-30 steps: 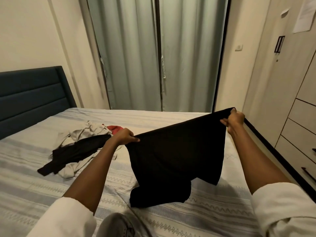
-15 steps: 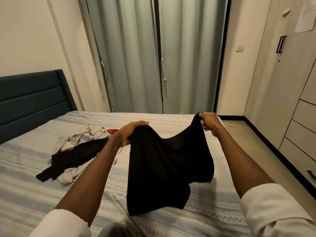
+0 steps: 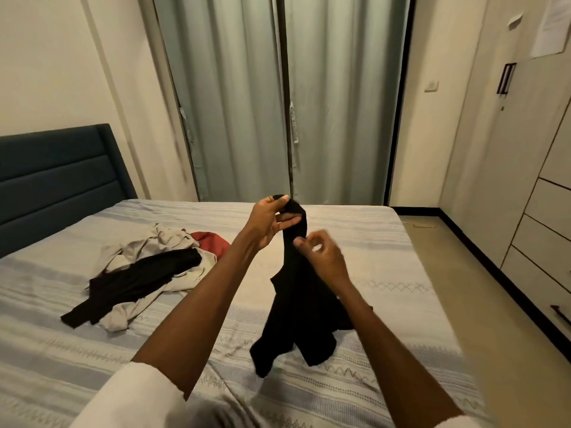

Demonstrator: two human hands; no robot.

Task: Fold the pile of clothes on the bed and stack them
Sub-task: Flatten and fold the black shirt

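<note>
- Your hands have come together: left hand [image 3: 272,222] now pinches both top corners of the black garment [image 3: 301,307], folded in half, hanging over the bed [image 3: 386,273]
- Right hand [image 3: 321,257] has let go, fingers loosely curled beside it
- Pile [image 3: 145,273] waits unfolded

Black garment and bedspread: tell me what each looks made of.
Black garment: soft, thin matte fabric, probably a knit; it hangs limp in loose folds from the left hand that pinches its top.
Bedspread: woven cloth, likely cotton, matte; it shows pale stripes and stitched zigzag and diamond bands, with slight wrinkles.
</note>
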